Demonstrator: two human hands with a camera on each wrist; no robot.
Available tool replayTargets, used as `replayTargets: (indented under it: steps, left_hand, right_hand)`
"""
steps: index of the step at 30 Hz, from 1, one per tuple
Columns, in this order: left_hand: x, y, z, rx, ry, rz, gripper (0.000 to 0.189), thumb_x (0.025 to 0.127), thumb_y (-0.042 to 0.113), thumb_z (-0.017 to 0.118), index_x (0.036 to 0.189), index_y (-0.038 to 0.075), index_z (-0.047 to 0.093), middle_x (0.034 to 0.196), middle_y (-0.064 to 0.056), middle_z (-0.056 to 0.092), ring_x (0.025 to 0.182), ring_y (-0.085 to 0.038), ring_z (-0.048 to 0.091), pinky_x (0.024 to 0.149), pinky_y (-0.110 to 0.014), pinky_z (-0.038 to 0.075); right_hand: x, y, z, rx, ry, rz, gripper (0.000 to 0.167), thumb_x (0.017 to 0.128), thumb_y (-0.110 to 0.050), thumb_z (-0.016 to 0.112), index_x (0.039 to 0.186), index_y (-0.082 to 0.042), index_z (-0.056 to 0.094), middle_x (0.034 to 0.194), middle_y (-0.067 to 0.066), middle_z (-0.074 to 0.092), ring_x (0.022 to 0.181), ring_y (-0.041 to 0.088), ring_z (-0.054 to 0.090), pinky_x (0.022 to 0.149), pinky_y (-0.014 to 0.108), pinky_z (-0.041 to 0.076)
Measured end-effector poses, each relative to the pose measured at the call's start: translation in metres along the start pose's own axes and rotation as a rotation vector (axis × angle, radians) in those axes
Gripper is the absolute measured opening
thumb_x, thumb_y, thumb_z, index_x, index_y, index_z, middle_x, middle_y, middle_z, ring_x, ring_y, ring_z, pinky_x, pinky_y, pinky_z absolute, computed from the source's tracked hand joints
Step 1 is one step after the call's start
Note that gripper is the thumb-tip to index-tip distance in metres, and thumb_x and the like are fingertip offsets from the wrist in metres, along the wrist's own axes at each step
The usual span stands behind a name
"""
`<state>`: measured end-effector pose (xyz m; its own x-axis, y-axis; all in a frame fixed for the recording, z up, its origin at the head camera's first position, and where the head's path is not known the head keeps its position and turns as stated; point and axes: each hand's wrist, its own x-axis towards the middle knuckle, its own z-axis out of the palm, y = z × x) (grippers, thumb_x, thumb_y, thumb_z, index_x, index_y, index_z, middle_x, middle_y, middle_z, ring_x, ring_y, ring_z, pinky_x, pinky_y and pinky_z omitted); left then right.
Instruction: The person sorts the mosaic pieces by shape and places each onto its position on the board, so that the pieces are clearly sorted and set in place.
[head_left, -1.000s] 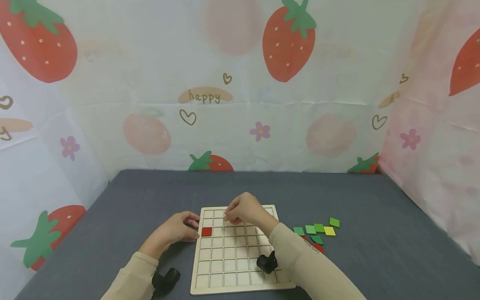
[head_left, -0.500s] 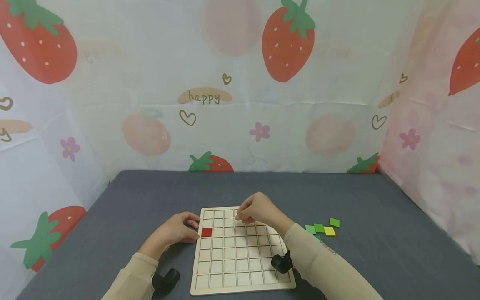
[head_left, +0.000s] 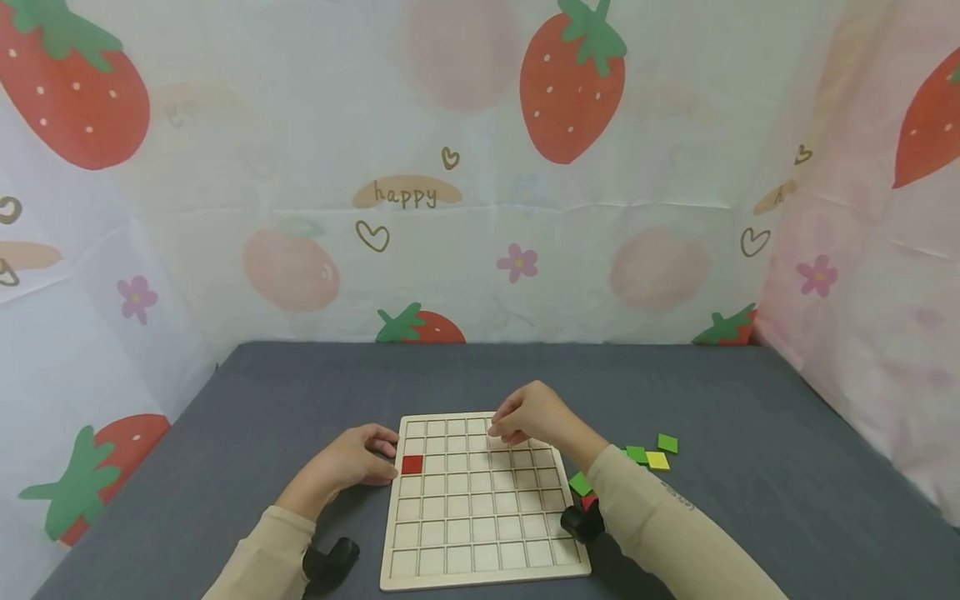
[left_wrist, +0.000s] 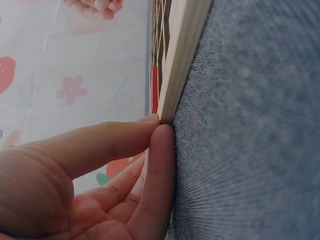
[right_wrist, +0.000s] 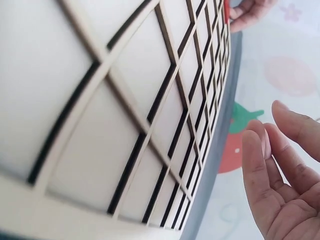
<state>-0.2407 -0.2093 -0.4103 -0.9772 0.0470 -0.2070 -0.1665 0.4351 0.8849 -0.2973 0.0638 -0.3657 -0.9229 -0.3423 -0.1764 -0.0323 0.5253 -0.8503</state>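
Grey cloth (head_left: pixel 450 375), gridded board (head_left: pixel 482 505), red tile (head_left: pixel 412 464) in left column; left grip (head_left: pixel 351 457) narrow on board edge, right grip (head_left: pixel 538 415) wide.

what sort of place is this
Probably a curtained-off tabletop play corner indoors: a dark grey table is enclosed by strawberry-print sheets, with a wooden grid board and coloured tiles on it.

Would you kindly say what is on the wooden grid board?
One red tile lies in the leftmost column of the wooden grid board; the near cells are bare. In the head view, the right hand covers a few far cells, so anything on them cannot be seen.
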Motion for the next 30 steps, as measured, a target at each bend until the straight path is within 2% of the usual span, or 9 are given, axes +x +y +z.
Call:
replayTargets:
  steps: [24,30]
  left_hand:
    - [0.001,0.0,0.001,0.01,0.011,-0.014,0.052,0.079,-0.009,0.074,0.127,-0.008,0.054,0.102,-0.014,0.056,0.08,-0.015,0.062,0.072,-0.033,0.06]
    - [0.0,0.001,0.002,0.017,0.022,-0.017,0.052,0.078,-0.01,0.074,0.126,-0.007,0.055,0.101,-0.014,0.057,0.08,-0.015,0.062,0.072,-0.032,0.06]
  right_hand:
    - [-0.02,0.019,-0.044,-0.023,0.032,0.01,0.012,0.086,-0.011,0.076,0.094,-0.001,0.076,0.094,0.018,0.075,0.08,0.025,0.071,0.078,0.039,0.061]
    - [-0.025,0.027,-0.056,-0.012,0.03,0.005,0.015,0.086,-0.01,0.075,0.097,0.0,0.076,0.094,0.013,0.076,0.079,0.021,0.071,0.08,0.04,0.061]
